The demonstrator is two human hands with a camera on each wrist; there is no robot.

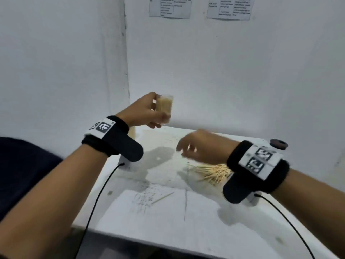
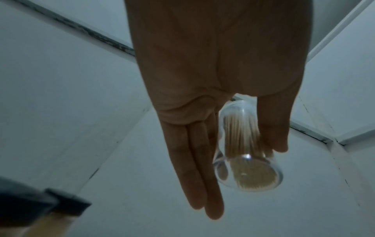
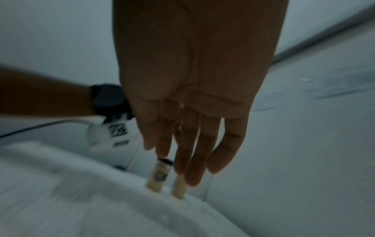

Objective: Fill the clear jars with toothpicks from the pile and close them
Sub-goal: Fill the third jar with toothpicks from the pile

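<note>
Left grip first: the left hand (image 1: 147,113) is wrapped round a clear jar (image 1: 164,108), fingers on one side and thumb on the other, holding it up in the air above the far edge of the surface (image 1: 168,230); from the left wrist view the jar (image 2: 246,154) looks packed tight with toothpicks, and its mouth carries no lid that I can make out. The right hand (image 1: 199,146) hovers over the surface between the jar and the pile of toothpicks (image 1: 211,173), fingers loose and slack, holding nothing that I can see; it is blurred, so small things could escape me. Two more filled jars (image 3: 168,181) stand by the far-left wall, one of them seemingly capped in black; a single stray toothpick (image 1: 162,198) lies nearer the front edge; a dark round thing (image 1: 279,143), possibly a lid, sits at the far right corner, though I cannot be sure of it.

To my eye the filling of this jar is about done, and closing is the step in hand; the next move would call for the right hand to fetch a lid, bring it square onto the jar's mouth, and press or twist it home while the left keeps the jar steady and upright, lest the toothpicks spill.
</note>
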